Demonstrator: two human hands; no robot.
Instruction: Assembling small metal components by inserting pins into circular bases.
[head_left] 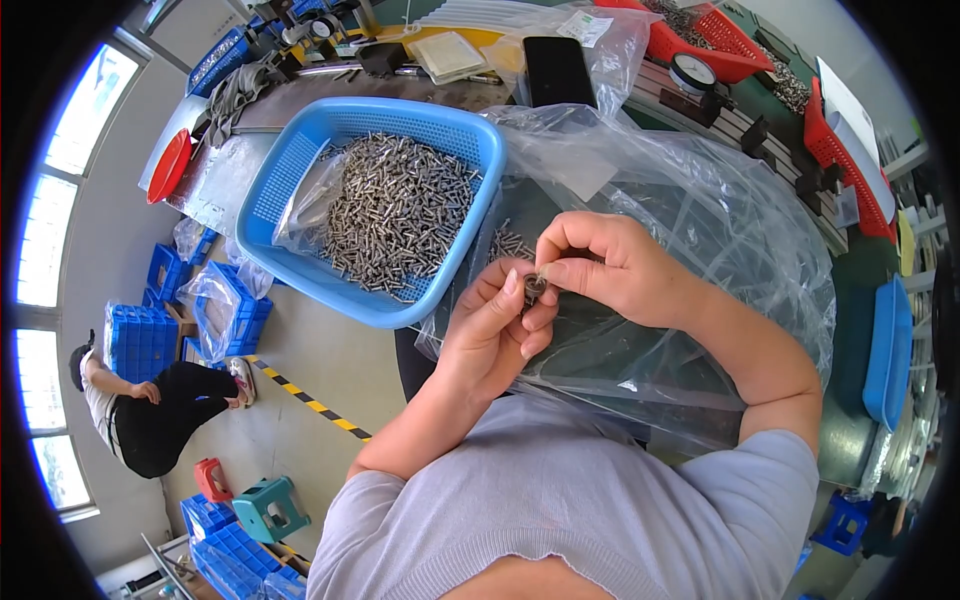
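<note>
My left hand (492,322) is closed round a small, dark, ring-shaped metal part (535,286), held up between thumb and fingers. My right hand (612,268) meets it from the right, thumb and forefinger pinched together at the part's upper edge. Whatever lies in that pinch is too small to make out. Just behind my left fingers lies a small pile of metal pins (508,243) on the table. To the left stands a blue perforated basket (397,313), heaped with many short metal pins (400,210) and a plastic bag (308,208).
Transparent plastic sheeting (700,215) covers much of the table. At the back are a black phone (558,72), a dial gauge (692,70) and red baskets (735,50). A blue tray (888,352) sits far right. On the left, a person (150,415) sits near blue crates (142,340).
</note>
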